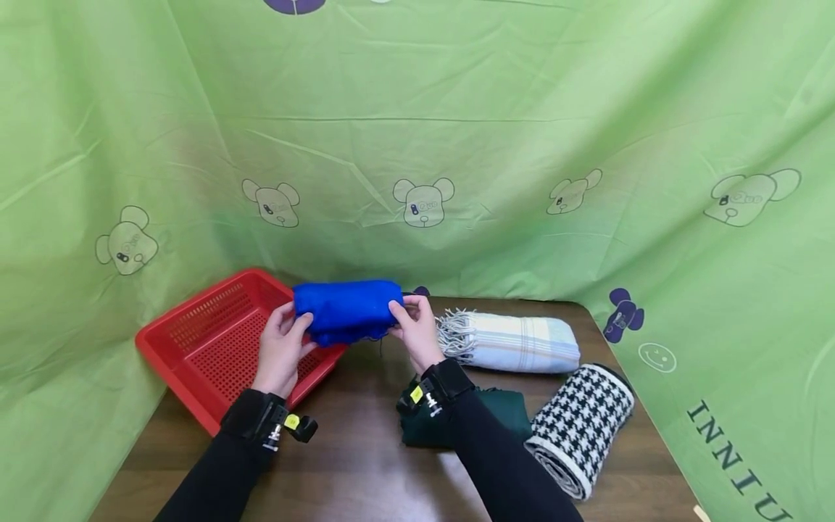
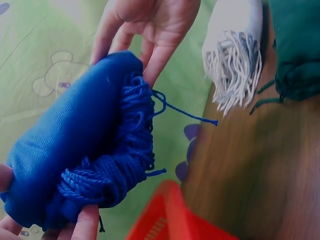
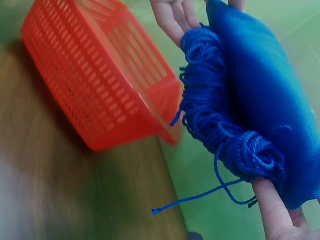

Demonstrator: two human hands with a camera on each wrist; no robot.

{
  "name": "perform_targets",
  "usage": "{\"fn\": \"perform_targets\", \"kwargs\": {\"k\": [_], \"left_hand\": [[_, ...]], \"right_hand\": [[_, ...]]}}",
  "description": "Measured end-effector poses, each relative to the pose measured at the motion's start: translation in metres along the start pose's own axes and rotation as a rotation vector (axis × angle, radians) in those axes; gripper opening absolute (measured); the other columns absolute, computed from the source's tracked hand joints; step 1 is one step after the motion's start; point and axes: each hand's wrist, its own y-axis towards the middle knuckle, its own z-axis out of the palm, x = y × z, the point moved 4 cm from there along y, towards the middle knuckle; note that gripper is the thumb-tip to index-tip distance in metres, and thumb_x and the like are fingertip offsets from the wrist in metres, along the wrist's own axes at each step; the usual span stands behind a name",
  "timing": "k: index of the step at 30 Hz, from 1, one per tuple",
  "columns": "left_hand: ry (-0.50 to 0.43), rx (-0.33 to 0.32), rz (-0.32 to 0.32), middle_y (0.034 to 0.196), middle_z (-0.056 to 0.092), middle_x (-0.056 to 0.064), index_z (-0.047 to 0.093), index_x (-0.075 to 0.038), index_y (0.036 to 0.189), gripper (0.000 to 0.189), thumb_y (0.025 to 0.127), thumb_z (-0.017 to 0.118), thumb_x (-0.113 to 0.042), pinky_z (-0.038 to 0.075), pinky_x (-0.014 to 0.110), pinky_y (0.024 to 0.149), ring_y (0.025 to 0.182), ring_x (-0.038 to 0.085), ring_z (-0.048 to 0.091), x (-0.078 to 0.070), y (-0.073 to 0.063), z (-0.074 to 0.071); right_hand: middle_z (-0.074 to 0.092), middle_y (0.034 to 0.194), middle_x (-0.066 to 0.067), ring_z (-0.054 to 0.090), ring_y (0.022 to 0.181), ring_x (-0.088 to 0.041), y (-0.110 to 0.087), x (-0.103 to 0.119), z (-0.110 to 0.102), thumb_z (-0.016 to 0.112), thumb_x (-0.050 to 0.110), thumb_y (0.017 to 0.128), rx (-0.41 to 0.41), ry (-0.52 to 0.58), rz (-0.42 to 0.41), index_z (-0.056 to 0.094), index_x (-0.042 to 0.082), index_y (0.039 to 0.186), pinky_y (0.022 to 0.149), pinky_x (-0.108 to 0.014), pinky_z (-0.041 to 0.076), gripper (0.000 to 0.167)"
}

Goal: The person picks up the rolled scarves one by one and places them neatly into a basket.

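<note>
A rolled blue scarf [image 1: 349, 308] is held up off the table between both hands, partly over the right rim of the red basket. My left hand [image 1: 279, 348] grips its left end, thumb on the near side. At the other end, my right hand [image 1: 419, 333] pinches the roll between thumb and fingers. Bunched blue fringe [image 2: 115, 170] shows along the underside in the left wrist view, with a few loose strands hanging. The same blue roll [image 3: 270, 90] slants across the right wrist view, fingers at both ends.
The red plastic basket [image 1: 185, 362] stands on the left of the wooden table [image 1: 352, 464]. To the right lie a pale plaid fringed scarf [image 1: 522, 342], a dark green folded cloth [image 1: 505, 413] partly behind the right arm, and a rolled houndstooth scarf [image 1: 583, 424]. A green curtain [image 1: 417, 87] hangs behind.
</note>
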Motion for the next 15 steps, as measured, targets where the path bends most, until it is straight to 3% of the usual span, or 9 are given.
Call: {"fn": "perform_targets", "kwargs": {"k": [8,15], "left_hand": [[0.055,0.006,-0.006,0.157,0.048,0.015,0.036,-0.010,0.163,0.056,0.112,0.055,-0.022,0.060,0.022,0.083,0.121,0.014,0.058,-0.011,0.007,-0.022],[0.037,0.036,0.005,0.132,0.059,-0.003,0.043,-0.014,0.154,0.045,0.111,0.056,-0.021,0.061,0.024,0.083,0.107,0.003,0.065,-0.021,0.012,-0.043]], "right_hand": [[0.059,0.113,-0.015,0.064,0.086,-0.021,-0.006,-0.004,0.021,0.068,0.010,0.105,-0.013,0.039,0.007,0.053,-0.002,0.125,0.082,-0.037,0.062,0.028],[0.059,0.111,-0.013,0.063,0.086,-0.019,-0.011,-0.006,0.041,0.070,0.010,0.103,-0.008,0.064,-0.009,0.053,-0.002,0.122,0.078,-0.037,0.063,0.028]]}}
